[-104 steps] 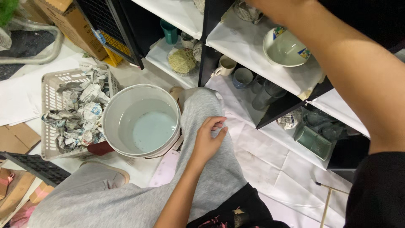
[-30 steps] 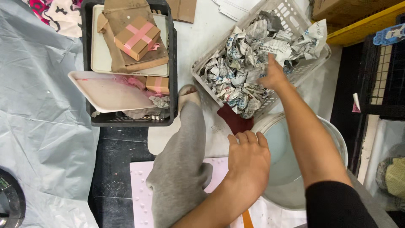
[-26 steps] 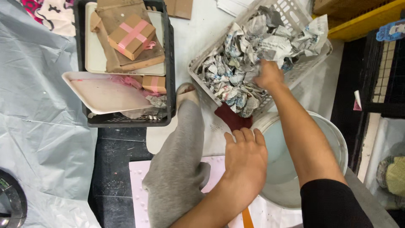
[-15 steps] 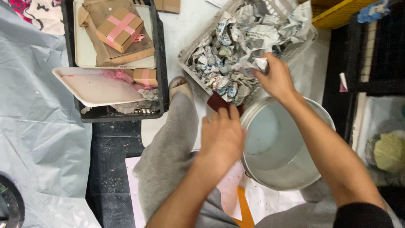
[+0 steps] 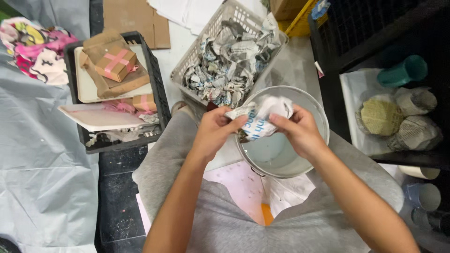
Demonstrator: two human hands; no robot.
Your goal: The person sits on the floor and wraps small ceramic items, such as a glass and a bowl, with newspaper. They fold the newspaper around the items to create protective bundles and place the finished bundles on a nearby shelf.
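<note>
Grey floor sheet (image 5: pixel 42 178), white bucket (image 5: pixel 281 154), black shelving (image 5: pixel 375 42)

- Crumpled newspaper wad (image 5: pixel 260 118) between left hand (image 5: pixel 213 133) and right hand (image 5: pixel 300 132), over the bucket (image 5: pixel 307 100).
- Basket of newspaper wads (image 5: pixel 230 58) behind the bucket.
- Crate of boxes (image 5: pixel 154 91) left of the basket.

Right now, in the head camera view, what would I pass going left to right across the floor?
Colourful cloth → black crate of taped cardboard parcels → left hand → crumpled newspaper bundle → right hand → newspaper-wrapped items on the dark shelf.
</note>
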